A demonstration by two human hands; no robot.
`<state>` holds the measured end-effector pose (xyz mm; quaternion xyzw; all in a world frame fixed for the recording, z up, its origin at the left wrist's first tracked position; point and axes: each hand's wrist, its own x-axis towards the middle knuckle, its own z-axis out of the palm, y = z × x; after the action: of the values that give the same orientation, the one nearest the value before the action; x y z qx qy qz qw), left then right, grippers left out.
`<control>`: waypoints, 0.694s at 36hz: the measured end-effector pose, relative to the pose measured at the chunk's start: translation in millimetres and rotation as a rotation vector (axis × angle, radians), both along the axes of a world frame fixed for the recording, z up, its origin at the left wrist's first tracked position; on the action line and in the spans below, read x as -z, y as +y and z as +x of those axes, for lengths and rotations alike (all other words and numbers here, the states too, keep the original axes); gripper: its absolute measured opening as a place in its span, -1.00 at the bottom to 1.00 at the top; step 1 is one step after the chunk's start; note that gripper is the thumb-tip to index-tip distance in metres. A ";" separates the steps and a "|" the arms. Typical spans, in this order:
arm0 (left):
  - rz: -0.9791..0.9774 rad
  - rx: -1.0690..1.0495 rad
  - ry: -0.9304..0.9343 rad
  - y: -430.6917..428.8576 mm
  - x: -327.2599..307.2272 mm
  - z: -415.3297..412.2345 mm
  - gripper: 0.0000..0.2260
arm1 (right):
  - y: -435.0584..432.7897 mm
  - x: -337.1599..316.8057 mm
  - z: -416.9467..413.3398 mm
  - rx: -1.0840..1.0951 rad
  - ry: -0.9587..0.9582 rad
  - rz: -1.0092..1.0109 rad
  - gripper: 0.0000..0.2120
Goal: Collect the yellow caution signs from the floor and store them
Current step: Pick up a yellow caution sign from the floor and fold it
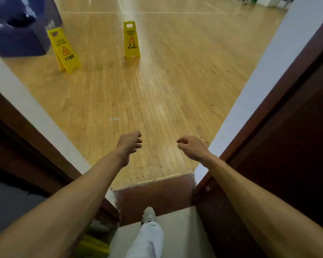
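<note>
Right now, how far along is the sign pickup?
Done: nothing I can confirm; a yellow shape at the bottom edge is too blurred to identify. In hand: nothing, the left hand and right hand are both empty. Left: both caution signs, the nearer sign and the farther sign, stand on the wooden floor.

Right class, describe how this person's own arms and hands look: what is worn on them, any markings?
The left forearm and right forearm are bare to the frame's edge, no sleeves showing. The left hand and right hand have no gloves, and no watch, bracelet or ring is visible. Below, one leg wears pale loose trousers and a white shoe.
</note>
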<state>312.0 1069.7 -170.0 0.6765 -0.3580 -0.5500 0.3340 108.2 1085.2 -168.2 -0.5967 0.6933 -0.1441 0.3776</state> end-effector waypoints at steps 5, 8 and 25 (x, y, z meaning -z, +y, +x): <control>0.098 -0.004 -0.035 -84.4 7.6 20.6 -0.77 | -94.4 -4.1 15.2 -0.051 0.067 0.066 -0.70; 0.138 -0.027 -0.069 -126.0 6.5 30.6 -0.76 | -142.4 -8.5 25.5 -0.109 0.101 0.121 -0.69; 0.029 0.024 -0.119 -399.5 -2.2 31.3 -0.75 | -435.9 6.7 41.6 -0.027 -0.187 0.218 -0.63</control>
<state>343.4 670.2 -167.8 0.7086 -0.3773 -0.5179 0.2956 149.9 649.2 -174.8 -0.5455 0.6586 -0.1180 0.5048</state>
